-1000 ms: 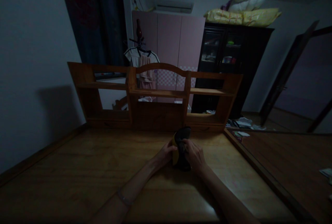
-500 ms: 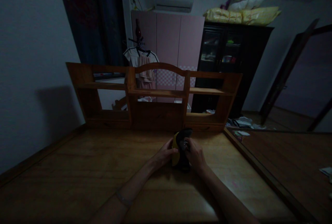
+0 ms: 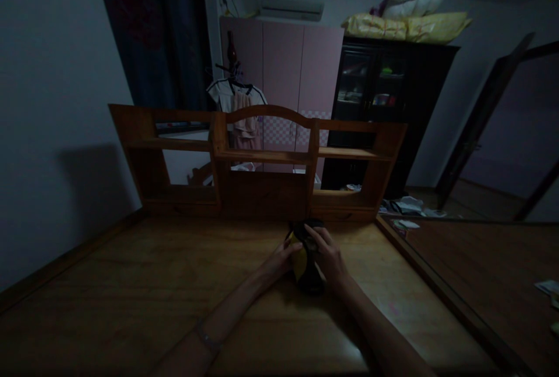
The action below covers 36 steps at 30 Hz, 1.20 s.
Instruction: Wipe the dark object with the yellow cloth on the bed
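A small black and yellow object [image 3: 305,263], too dim to name, stands on the wooden desk top [image 3: 174,284] just in front of the shelf unit. My left hand [image 3: 279,260] cups its left side with fingers curled against the yellow part. My right hand [image 3: 327,255] lies over its top and right side, fingers closed on the black part. Both forearms reach in from the bottom of the view, and a thin band circles my left wrist.
A wooden shelf unit [image 3: 257,162] with open compartments stands along the desk's far edge. Behind it are a pink wardrobe [image 3: 301,74], a dark glass cabinet [image 3: 375,92] with bedding on top, and hanging clothes [image 3: 238,109]. A wall lies to the left, and floor with scattered papers to the right.
The object has turned between my hands, showing more yellow in the middle. My right hand has shifted up over its top. The view has dipped slightly.
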Tool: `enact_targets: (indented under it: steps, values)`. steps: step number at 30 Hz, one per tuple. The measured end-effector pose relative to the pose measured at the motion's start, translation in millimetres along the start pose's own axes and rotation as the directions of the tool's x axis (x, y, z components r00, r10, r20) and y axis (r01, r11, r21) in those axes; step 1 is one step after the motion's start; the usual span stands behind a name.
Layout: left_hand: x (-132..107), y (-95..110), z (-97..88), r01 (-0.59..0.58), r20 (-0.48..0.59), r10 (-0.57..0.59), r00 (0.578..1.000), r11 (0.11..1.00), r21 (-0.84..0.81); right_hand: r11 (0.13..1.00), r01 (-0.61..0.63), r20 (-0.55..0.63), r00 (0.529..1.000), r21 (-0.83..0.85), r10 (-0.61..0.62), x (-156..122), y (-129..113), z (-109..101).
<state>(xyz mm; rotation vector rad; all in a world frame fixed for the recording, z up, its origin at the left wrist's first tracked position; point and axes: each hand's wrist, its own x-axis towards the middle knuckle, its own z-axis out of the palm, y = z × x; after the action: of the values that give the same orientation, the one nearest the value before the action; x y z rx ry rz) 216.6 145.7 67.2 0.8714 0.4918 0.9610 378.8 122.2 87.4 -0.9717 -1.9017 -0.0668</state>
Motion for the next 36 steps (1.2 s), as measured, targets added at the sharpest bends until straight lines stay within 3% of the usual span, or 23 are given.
enact_targets:
  steps: [3, 5, 11, 15, 19, 22, 26, 36]
  values:
    - [0, 1, -0.7, 0.039, 0.015, -0.038, 0.999, 0.994, -0.105, 0.989, -0.139, -0.145, 0.979, 0.058, 0.146, 6, -4, 2]
    - [-2, 5, 0.6, 0.043, 0.049, -0.035, 0.998, 0.985, -0.168, 0.980, -0.186, -0.181, 0.964, 0.070, 0.196, 9, -5, 4]
    - [-4, 16, 0.3, 0.057, 0.066, -0.041, 0.997, 0.961, -0.271, 0.982, -0.185, -0.078, 0.979, 0.036, 0.187, 6, 3, 12]
    - [1, 14, -8.8, 0.071, 0.036, -0.065, 0.997, 0.972, -0.222, 0.984, -0.179, -0.061, 0.982, 0.001, 0.179, 1, 9, 12]
    - [2, 13, -14.5, 0.017, 0.066, -0.010, 0.998, 0.993, -0.117, 0.982, -0.180, -0.057, 0.983, -0.057, 0.177, -2, 13, 6]
    - [-2, 15, -12.4, -0.021, 0.105, 0.026, 0.994, 0.999, -0.048, 0.988, -0.143, -0.059, 0.989, -0.064, 0.139, -2, 14, 2]
    - [-5, 16, -6.9, -0.047, 0.151, 0.039, 0.988, 0.998, 0.047, 0.997, -0.037, 0.034, 0.999, -0.062, 0.039, 3, 11, -3]
    - [-1, 10, -6.7, -0.053, 0.018, 0.051, 0.999, 0.992, 0.117, 0.923, 0.195, 0.225, 0.966, -0.332, -0.124, 9, 3, -15]
